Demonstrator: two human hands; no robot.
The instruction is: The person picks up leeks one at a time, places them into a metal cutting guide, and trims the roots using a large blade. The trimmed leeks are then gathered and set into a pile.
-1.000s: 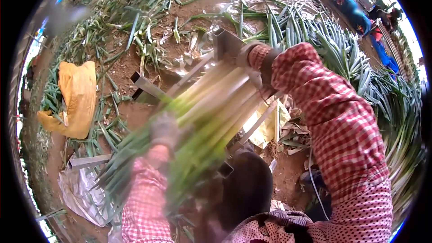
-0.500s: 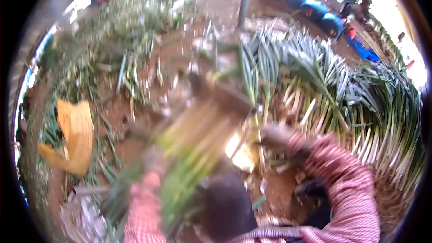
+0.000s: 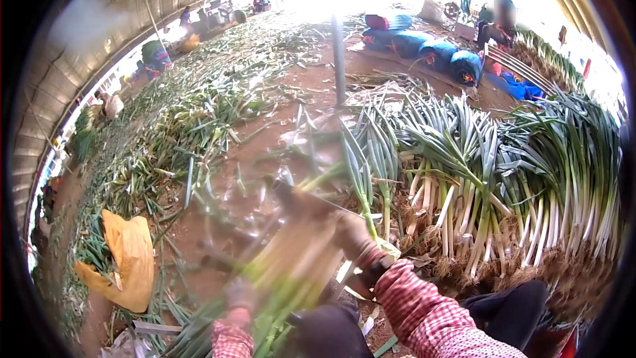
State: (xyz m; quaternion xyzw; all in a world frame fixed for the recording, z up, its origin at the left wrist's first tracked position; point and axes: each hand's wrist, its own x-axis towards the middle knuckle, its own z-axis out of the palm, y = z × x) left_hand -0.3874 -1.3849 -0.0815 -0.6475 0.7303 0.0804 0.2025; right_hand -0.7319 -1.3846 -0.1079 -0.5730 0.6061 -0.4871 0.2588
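A bundle of green onions [image 3: 291,258] lies tilted in front of me, its pale ends toward the upper right and blurred by motion. My left hand [image 3: 240,297] is at the left side of the bundle's green part, its fingers smeared. At the pale end, my right hand [image 3: 351,233] touches or nearly touches the stalks, with its fingers hidden. A dark bar [image 3: 311,200] runs along the bundle's pale end. Dark-clad knees show beside and below the bundle.
Rows of green onions with roots [image 3: 477,212] lie at the right. A metal pole [image 3: 338,59] stands ahead. Blue bundles [image 3: 430,52] lie behind it. Loose leaves [image 3: 192,119] and a yellow sheet [image 3: 129,262] are at the left. People sit in the far background.
My right hand has moved left, from beside the bundle to its pale end. My left hand has shifted down slightly. The camera view has tilted up, showing more background.
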